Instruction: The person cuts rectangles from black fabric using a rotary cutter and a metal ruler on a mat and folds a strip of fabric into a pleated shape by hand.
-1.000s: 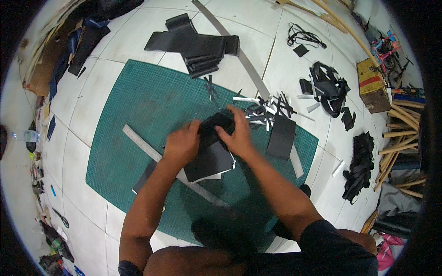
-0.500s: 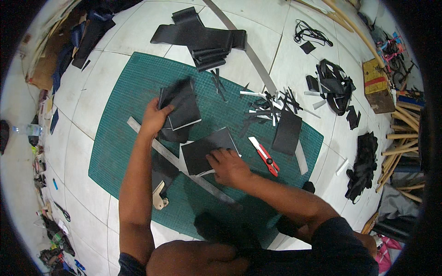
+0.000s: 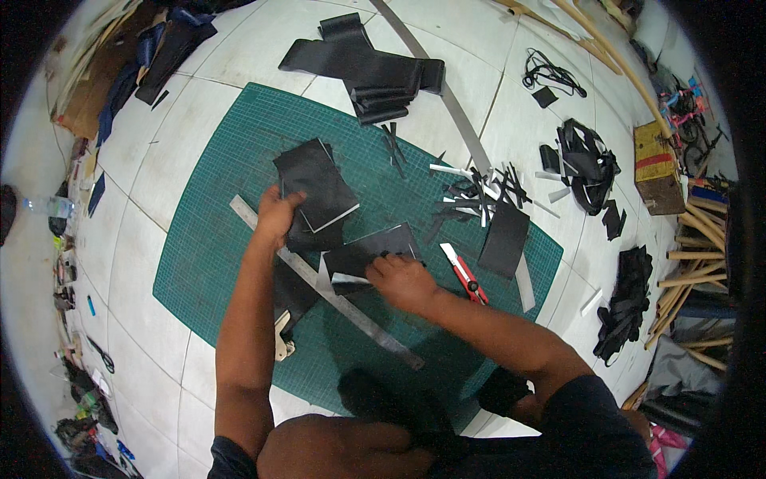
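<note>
Seen by me through the head camera, the person's left hand [image 3: 278, 211] pinched a stack of black sheets [image 3: 321, 185] by its left edge, thumb on top, the other fingers hidden beneath, over the green cutting mat [image 3: 207, 184]. The stack lay to the right of those fingers, its long axis slanting from far left to near right. The right hand [image 3: 401, 281], its fingers bunched and curled, rested at the near edge of a separate black sheet [image 3: 391, 239] with pale edging; I could not tell whether the fingertips pinched it or only pressed on it. That sheet lay on the mat, beyond the fingertips and off to their left, its long axis rising from near left to far right, and the right hand was the nearer to it. The stack's near corner hung just beside it, leaving little room between the two. A steel ruler [image 3: 371, 327] crossed the mat on the near left, running beneath the left forearm, and a red cutter [image 3: 467, 279] lay just right of the right hand, blade pointing away. Farther right I saw a black rectangle [image 3: 505, 238] and a heap of black and white strips [image 3: 485, 188].
</note>
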Demonstrator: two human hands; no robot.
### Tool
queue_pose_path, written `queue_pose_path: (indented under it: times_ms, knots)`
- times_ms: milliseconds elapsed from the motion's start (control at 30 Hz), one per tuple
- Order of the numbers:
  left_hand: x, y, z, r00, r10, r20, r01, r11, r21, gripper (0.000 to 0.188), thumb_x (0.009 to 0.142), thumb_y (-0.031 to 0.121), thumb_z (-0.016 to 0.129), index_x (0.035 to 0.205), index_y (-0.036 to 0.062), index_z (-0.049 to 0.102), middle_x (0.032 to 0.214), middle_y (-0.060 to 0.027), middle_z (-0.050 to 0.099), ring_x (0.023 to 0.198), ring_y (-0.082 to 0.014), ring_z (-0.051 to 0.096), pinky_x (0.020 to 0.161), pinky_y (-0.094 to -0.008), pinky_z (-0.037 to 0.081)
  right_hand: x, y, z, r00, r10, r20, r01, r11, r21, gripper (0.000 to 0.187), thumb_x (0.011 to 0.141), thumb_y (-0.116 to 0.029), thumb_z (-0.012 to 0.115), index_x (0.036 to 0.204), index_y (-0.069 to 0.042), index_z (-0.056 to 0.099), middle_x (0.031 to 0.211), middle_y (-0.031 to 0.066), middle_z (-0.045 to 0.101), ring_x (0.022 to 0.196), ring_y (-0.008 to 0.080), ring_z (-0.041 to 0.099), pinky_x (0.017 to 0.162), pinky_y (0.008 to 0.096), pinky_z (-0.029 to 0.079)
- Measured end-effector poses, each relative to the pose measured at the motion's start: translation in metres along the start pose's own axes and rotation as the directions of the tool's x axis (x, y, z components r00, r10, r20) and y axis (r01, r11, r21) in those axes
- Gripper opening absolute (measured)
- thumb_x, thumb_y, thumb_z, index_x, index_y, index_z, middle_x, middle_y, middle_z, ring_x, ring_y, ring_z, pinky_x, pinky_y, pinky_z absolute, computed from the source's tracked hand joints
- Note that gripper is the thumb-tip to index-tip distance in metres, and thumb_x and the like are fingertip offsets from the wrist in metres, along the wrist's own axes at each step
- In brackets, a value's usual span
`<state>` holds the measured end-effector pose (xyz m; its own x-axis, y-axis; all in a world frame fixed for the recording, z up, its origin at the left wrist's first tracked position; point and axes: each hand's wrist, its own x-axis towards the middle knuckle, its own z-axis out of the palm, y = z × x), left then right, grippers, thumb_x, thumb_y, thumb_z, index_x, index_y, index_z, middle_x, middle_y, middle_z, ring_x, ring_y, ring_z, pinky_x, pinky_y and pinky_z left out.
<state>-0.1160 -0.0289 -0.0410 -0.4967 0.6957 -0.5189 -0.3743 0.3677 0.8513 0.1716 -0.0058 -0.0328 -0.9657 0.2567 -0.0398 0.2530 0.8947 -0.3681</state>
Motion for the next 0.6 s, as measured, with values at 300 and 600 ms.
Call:
queue_pose_path:
  times_ms: [300, 600]
  knots:
    - [0.002, -0.008, 0.005, 0.997, 0.034, 0.069, -0.038, 0.998, 0.058, 0.034, 0.087, 0.006, 0.067, 0.118, -0.0047, 0.057, 0.107, -0.0164, 0.069, 0.091, -0.0267, 0.069, 0.082, -0.0378, 0.055, -0.018, 0.029, -0.048, 0.898, 0.438, 0.032, -0.375, 0.726, 0.576, 0.026, 0.088, -0.013, 0.067, 0.110, -0.001, 0.061, 0.099, 0.0123, 0.065, 0.089, 0.0286, 0.065, 0.080, 0.0400, 0.052]
    - [-0.001, -0.018, 0.002, 0.996, 0.022, 0.084, -0.029, 0.997, 0.076, 0.046, 0.086, 0.008, 0.068, 0.128, -0.0034, 0.051, 0.120, -0.0152, 0.064, 0.107, -0.0264, 0.064, 0.095, -0.0361, 0.049, 0.059, 0.035, -0.114, 0.855, 0.488, 0.178, -0.283, 0.151, 0.947, 0.038, 0.089, -0.014, 0.071, 0.121, -0.002, 0.056, 0.102, 0.0077, 0.068, 0.092, 0.0161, 0.064, 0.083, 0.0322, 0.052]
